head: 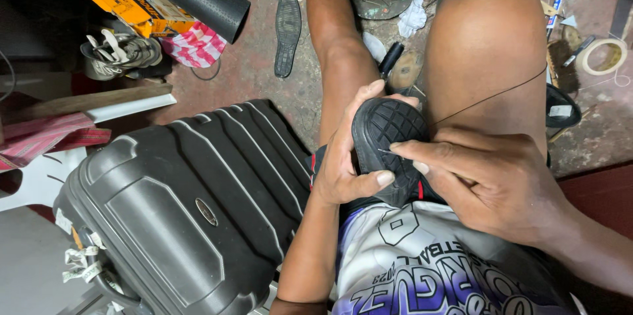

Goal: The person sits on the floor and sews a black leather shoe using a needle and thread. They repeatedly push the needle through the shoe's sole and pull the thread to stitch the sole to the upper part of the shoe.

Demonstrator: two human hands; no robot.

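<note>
Head view shows your left hand [343, 166] wrapped around the black shoe [388, 140], bracing it sole-up between your thighs. Your right hand [484, 180] pinches a needle [386, 151] at the sole's edge, black thread [491, 97] pulled taut over your knee.

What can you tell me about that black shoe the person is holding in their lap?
The black shoe lies sole up between the person's knees, its rubber-looking sole moulded in a crosshatch tread, with a bit of red at the lower edge. The left hand cups it from the side, thumb across the sole. The right hand pinches a thin needle against the sole, and a dark thread runs from the shoe over the knee.
</note>
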